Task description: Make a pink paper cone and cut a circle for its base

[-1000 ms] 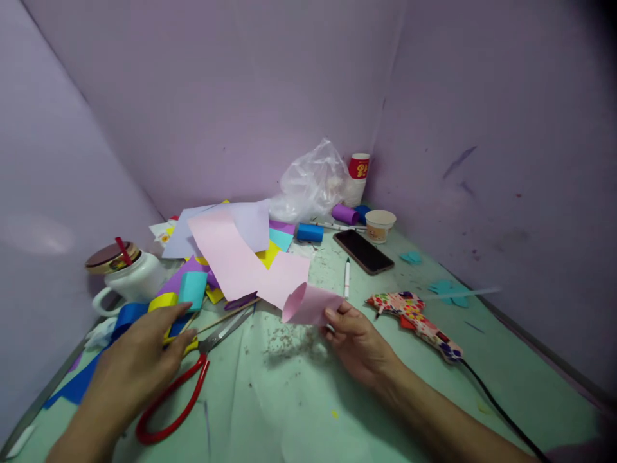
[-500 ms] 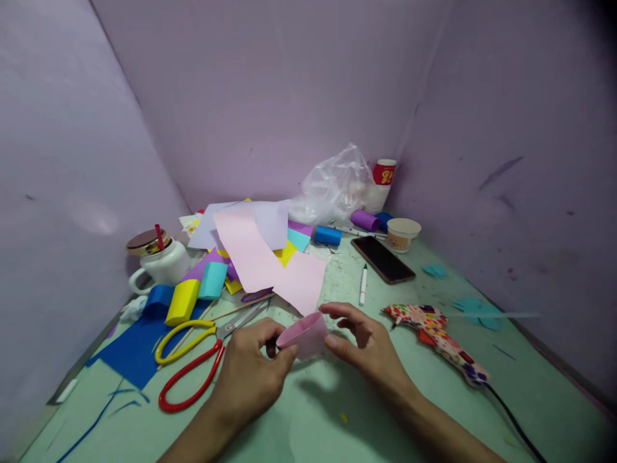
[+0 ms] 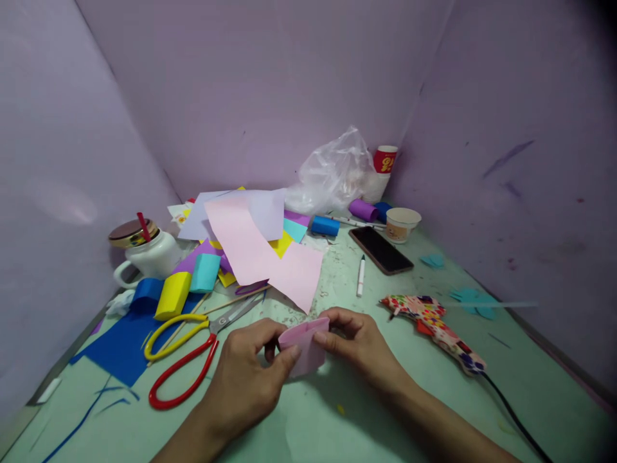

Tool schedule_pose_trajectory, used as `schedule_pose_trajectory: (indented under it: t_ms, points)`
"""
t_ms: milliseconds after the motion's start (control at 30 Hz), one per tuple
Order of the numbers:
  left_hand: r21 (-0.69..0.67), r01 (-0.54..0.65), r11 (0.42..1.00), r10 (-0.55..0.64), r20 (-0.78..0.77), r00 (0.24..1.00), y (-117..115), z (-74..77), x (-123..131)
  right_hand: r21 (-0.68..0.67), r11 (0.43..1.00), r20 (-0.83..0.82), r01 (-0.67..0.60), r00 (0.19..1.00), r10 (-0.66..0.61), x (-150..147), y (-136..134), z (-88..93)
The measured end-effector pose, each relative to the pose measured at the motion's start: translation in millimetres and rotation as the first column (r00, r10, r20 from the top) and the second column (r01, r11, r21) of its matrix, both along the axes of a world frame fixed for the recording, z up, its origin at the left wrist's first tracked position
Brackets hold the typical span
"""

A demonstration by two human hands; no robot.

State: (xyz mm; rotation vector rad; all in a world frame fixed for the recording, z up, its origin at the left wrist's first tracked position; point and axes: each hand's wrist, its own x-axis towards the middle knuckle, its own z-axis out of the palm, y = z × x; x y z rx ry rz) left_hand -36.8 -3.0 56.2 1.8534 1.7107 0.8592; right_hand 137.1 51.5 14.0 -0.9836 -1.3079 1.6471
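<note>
Between my two hands is a pink paper loop (image 3: 307, 354), flattened, with its narrow opening facing up. My left hand (image 3: 255, 370) pinches its left end between thumb and fingers. At the right end, my right hand (image 3: 354, 344) has its thumb on the near side and its fingers behind, closed on the paper. Scissors (image 3: 212, 337) with one yellow and one red handle lie spread just left of my left hand. Pink paper sheets (image 3: 294, 270) lie beyond the loop. To the right rests a flower-patterned glue gun (image 3: 434, 325).
A white mug (image 3: 154, 254) stands at the left near yellow (image 3: 172, 296) and turquoise paper loops (image 3: 205, 272). A marker (image 3: 361, 276), a phone (image 3: 380, 249), a small tub (image 3: 403, 225), a plastic bag (image 3: 332, 170) and paper cups (image 3: 383, 170) sit farther back.
My right hand's fingers have closed on the right end of the pink loop, which is now flatter. The view has shifted slightly.
</note>
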Motion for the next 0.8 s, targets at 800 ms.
schedule_pose_trajectory:
  t_ms: [800]
  points:
    - [0.269, 0.194, 0.943, -0.247, 0.178, 0.953, -4.7, -14.6, -17.3, 0.96, 0.281, 0.063, 0.001, 0.974, -0.219, 5.2, -2.2, 7.5]
